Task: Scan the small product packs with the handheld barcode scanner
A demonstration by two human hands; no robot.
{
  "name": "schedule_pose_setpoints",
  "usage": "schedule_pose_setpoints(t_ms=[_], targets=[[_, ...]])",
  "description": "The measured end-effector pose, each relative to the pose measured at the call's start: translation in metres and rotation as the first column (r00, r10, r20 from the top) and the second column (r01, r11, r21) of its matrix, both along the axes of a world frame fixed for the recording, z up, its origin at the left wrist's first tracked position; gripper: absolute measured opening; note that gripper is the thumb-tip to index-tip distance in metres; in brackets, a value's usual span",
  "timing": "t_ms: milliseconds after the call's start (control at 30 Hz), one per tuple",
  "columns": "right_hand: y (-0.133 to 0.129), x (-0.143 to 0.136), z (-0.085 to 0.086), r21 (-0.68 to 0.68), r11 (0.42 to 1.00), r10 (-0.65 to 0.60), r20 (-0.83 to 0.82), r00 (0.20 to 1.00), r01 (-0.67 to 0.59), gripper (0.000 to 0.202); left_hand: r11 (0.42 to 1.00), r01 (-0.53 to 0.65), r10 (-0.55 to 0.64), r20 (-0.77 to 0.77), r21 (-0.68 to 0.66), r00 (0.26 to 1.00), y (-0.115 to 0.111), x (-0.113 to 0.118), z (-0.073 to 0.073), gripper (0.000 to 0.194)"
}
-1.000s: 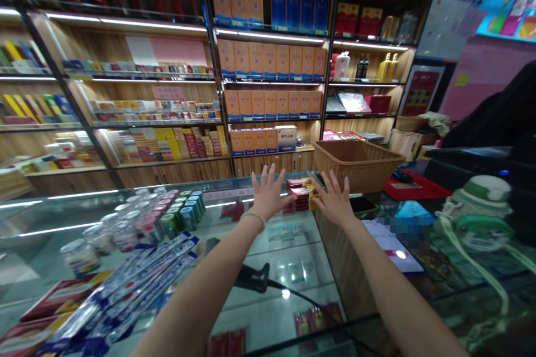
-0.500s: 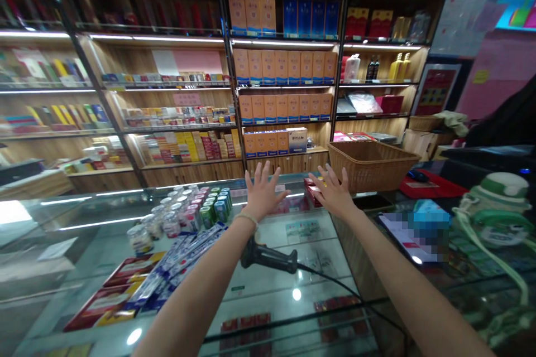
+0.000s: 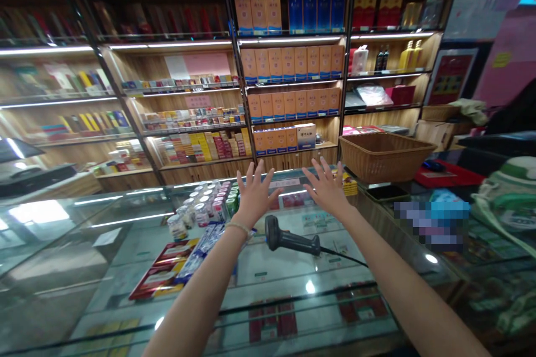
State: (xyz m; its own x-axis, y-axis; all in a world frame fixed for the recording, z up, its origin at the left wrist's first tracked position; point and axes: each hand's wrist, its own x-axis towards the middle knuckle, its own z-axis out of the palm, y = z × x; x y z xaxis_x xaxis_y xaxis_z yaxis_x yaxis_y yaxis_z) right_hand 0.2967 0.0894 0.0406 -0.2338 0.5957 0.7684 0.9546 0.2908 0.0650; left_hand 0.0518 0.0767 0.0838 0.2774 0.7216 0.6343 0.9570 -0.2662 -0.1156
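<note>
Both arms reach forward over a glass counter (image 3: 138, 268). My left hand (image 3: 254, 192) is raised with fingers spread and holds nothing; a bracelet circles its wrist. Nearest to it are rows of small bottles (image 3: 205, 206) on its left. My right hand (image 3: 329, 189) is likewise spread and holds nothing, beside small yellow boxes (image 3: 350, 184). A dark handheld scanner (image 3: 293, 240) lies on the glass between the forearms, its cable running right beneath the right arm. Blue-and-white packets (image 3: 201, 256) and red-and-gold packs (image 3: 161, 276) lie left of the left forearm.
A wicker basket (image 3: 383, 159) stands right of my right hand. Beyond it are a computer mouse (image 3: 433, 165) on a red mat (image 3: 452, 174) and a green-and-white bottle (image 3: 511, 195). Behind the counter, shelves hold orange boxes (image 3: 293, 64), blue boxes (image 3: 316, 13) and many small packs.
The view has shifted, so the counter items appear farther right. My hands appear closer together, with fingers still spread. The scanner's head, formerly partly behind my left wrist, now shows fully.
</note>
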Motion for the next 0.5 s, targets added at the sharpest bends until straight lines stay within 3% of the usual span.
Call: schedule_pose_setpoints(t_ms=[500], targets=[[-0.042, -0.052, -0.004, -0.053, 0.997, 0.05, -0.027, 0.998, -0.051, 0.046, 0.999, -0.035, 0.035, 0.012, -0.019, 0.999, -0.045, -0.058, -0.002, 0.054]])
